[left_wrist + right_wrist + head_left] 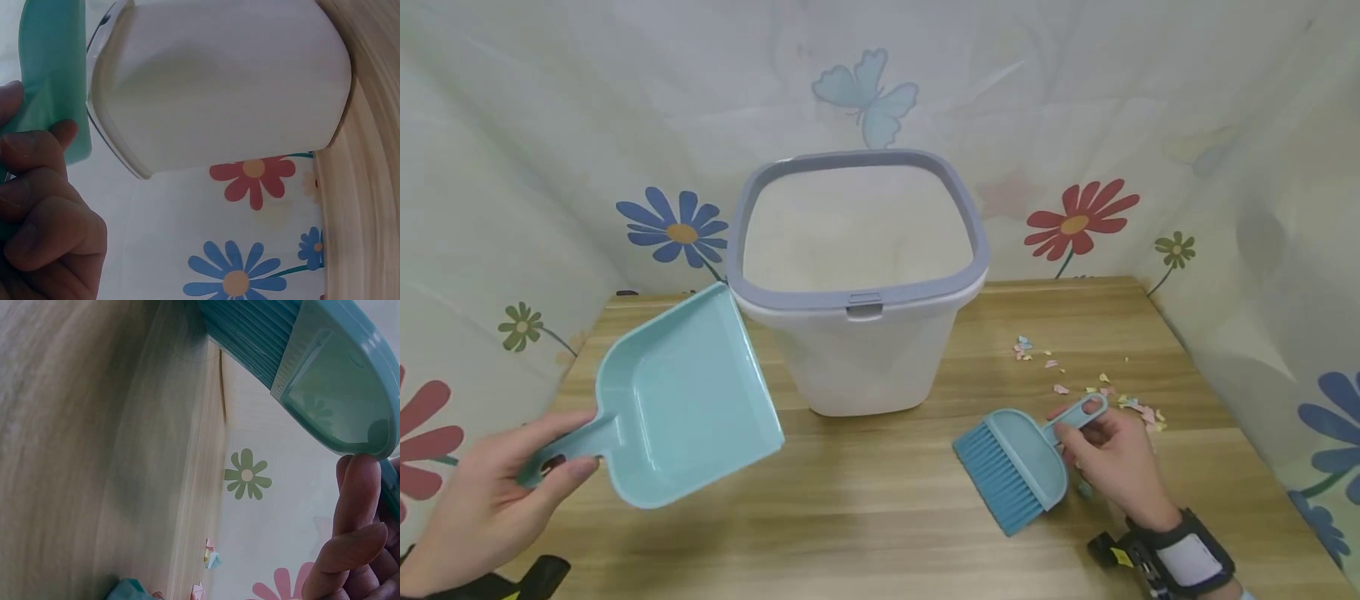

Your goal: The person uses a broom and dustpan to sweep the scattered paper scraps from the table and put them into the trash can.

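My left hand [497,492] grips the handle of a light blue dustpan [692,400], thumb on top. The pan is tilted toward the head camera, its inner face bare, and its front corner overlaps the bin's rim in this view. In the left wrist view, curled fingers [50,219] wrap the handle below the pan. My right hand [1120,467] pinches the looped handle of a matching small brush [1026,458], its blue bristles pointing down and left. From the right wrist, the bristles [250,337] show close over the table.
A white bin [865,358] with a grey-blue rim stands open-topped at the middle back of the wooden table [820,517]. Small coloured paper scraps [1142,412] lie beyond and beside the right hand, with more scraps [1022,346] farther back. A flower-printed curtain [1060,100] encloses the table.
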`<state>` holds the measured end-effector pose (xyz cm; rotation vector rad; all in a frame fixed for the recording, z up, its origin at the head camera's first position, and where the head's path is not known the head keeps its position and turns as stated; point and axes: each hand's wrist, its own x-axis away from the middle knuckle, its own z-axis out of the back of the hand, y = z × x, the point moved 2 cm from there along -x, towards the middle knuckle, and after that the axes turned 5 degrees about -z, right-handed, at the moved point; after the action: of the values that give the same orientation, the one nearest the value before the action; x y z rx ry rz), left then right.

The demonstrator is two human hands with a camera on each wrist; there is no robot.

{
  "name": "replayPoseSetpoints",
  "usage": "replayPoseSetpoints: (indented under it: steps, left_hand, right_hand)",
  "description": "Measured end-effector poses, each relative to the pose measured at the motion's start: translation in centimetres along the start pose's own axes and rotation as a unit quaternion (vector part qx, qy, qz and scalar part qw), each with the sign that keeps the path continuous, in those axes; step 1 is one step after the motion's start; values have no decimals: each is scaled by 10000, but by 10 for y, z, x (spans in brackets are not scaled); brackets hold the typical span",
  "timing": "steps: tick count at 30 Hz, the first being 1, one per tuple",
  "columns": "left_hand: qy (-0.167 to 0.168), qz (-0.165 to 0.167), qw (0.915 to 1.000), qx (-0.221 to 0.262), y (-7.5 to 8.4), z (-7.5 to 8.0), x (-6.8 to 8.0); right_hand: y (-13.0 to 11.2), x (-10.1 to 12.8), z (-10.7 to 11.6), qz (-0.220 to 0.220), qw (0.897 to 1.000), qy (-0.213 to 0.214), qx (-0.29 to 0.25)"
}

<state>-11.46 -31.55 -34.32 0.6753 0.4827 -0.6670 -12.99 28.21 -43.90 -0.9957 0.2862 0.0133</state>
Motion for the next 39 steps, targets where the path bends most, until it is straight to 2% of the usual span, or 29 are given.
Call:
replayPoseSetpoints:
  steps: [3, 7, 10, 12, 15, 19, 27, 32, 35, 39]
  left_hand:
    - [-38, -102, 9992, 380, 0, -10, 10]
    - [-196, 2, 9991, 364, 1, -22, 20]
    - [-472, 77, 9981, 395, 2, -33, 25]
    - [-661, 91, 9955, 678, 1, -41, 27]
    - [-1117, 125, 9875, 1109, 0, -56, 28]
    - [-1709, 146, 9725, 1576, 0, -80, 24]
    - [-2521, -15, 9408, 2265, 2, -130, 17]
    - [-2924, 2, 9251, 2424, 1, -153, 14]
    - [-3130, 47, 9183, 2424, 1, -165, 11]
    - [-3321, 84, 9126, 2384, 0, -179, 8]
  right_hand:
    - [0, -1, 1, -13, 10000, 24, 20]
    - [-1, -1, 1, 0, 10000, 5, 43]
    - [-1, -1, 1, 26, 10000, -13, 25]
    - [0, -1, 1, 43, 10000, -17, -24]
    - [0, -1, 0, 49, 10000, -25, -73]
    - [0, -1, 2, 10, 10000, -15, -45]
    - [-2, -2, 4, -93, 9999, -80, -21]
    - [-6, -9, 11, 5, 10000, -87, 12]
    - [-12, -21, 20, 249, 9996, 114, 87]
    - [-20, -44, 37, 694, 9947, 696, 286]
